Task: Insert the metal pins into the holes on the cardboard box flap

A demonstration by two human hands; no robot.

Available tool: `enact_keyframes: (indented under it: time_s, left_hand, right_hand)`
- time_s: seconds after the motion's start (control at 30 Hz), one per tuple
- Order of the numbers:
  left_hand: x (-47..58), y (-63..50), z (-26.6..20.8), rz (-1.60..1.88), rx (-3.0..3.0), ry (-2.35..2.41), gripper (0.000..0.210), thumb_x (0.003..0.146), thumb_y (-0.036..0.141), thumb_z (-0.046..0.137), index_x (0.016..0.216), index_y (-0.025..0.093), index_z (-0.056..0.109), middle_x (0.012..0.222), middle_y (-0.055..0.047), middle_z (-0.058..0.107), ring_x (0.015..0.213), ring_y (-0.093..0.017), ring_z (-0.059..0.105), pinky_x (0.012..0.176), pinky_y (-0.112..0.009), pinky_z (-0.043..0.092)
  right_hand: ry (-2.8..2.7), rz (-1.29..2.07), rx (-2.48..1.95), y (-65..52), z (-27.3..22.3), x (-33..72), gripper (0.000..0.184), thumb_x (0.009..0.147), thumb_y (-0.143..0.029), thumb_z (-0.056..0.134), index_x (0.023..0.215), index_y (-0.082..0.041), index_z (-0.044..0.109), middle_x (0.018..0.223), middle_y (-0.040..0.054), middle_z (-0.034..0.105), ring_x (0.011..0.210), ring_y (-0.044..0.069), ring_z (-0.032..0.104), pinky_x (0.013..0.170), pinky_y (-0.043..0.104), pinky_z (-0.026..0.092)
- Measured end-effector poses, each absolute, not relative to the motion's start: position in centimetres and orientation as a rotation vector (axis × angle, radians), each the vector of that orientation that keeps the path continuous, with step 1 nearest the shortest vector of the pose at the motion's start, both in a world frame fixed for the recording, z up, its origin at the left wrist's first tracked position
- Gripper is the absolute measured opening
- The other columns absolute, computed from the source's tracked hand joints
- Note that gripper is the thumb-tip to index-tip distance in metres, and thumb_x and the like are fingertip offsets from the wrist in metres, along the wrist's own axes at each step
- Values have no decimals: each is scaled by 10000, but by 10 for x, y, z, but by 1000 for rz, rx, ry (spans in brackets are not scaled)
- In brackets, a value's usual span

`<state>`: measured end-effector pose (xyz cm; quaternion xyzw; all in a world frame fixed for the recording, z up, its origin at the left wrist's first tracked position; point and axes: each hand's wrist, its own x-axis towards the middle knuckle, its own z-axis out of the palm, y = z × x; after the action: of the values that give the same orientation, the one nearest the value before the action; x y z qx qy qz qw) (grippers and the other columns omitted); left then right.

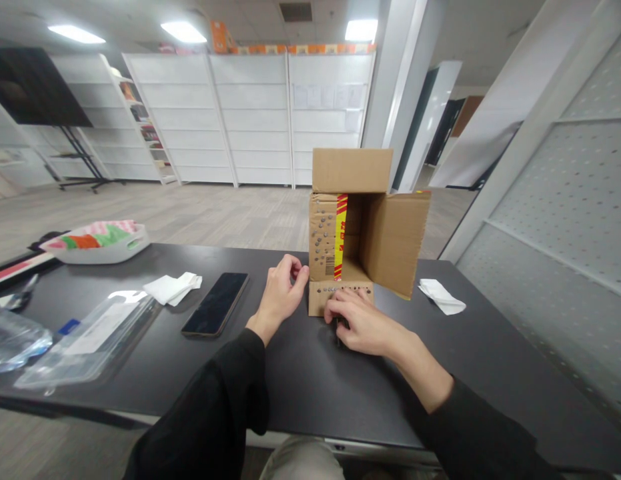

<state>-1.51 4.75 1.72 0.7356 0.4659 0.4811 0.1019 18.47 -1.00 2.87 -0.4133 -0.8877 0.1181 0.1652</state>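
Note:
An open cardboard box (393, 243) stands on the dark table in front of me, its opening facing me and its flaps folded out. Small round metallic dots, like screw or nail heads, are scattered over its left flap and lined up along its lower flap. My left hand (283, 290) is curled beside the box's left edge, thumb tip close to or touching the cardboard; anything inside the fingers is hidden. At the lower flap, my right hand (363, 323) has its fingers bent together. Something small and dark shows under them, too unclear to name.
Left of my hands lie a phone (216, 304), a folded tissue (173, 288), a clear plastic pouch (97, 340) and a plastic bottle (17, 340). Farther back stands a white basket (97, 252) with colourful contents. Another tissue (441, 296) lies right of the box, near a perforated panel (565, 233).

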Motion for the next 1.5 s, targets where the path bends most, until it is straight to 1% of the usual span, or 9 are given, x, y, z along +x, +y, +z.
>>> enact_keyframes:
  time_s: [0.27, 0.57, 0.83, 1.1, 1.5]
  left_hand:
    - [-15, 47, 18, 1428, 2192, 1389, 178, 929, 338, 480, 812, 204, 479, 746, 12, 563, 684, -129, 541, 666, -275, 408]
    - [-14, 48, 18, 1422, 2184, 1386, 188, 935, 350, 475, 816, 204, 481, 747, 10, 567, 681, -131, 542, 668, -277, 405]
    - [-15, 48, 17, 1421, 2181, 1392, 188, 935, 351, 474, 814, 206, 479, 744, 10, 565, 685, -135, 545, 666, -278, 403]
    - [-15, 48, 17, 1430, 2186, 1385, 183, 933, 348, 474, 819, 205, 486, 747, 7, 572, 687, -136, 549, 668, -280, 412]
    - [-15, 48, 17, 1425, 2180, 1387, 191, 935, 359, 471, 817, 208, 484, 746, 6, 571, 687, -139, 550, 675, -283, 414]
  right_hand:
    - [-2568, 370, -1174, -10, 26, 181, 260, 692, -44, 490, 865, -205, 599, 917, 27, 572, 963, 210, 502, 891, 364, 294]
    - [-2607, 387, -1161, -13, 24, 175, 219, 725, -47, 491, 844, -201, 593, 907, 24, 562, 945, 195, 501, 866, 350, 290]
    - [-2678, 331, -1164, -17, 26, 167, 166, 783, -58, 478, 810, -196, 567, 886, 31, 548, 932, 197, 478, 827, 345, 291]
    - [-2737, 296, -1190, -20, 28, 163, 137, 831, -86, 467, 831, -199, 546, 904, 34, 537, 935, 204, 469, 826, 353, 310]
    - [-2724, 322, -1190, -21, 28, 162, 112, 856, -106, 477, 886, -201, 529, 942, 37, 549, 941, 202, 471, 846, 354, 328]
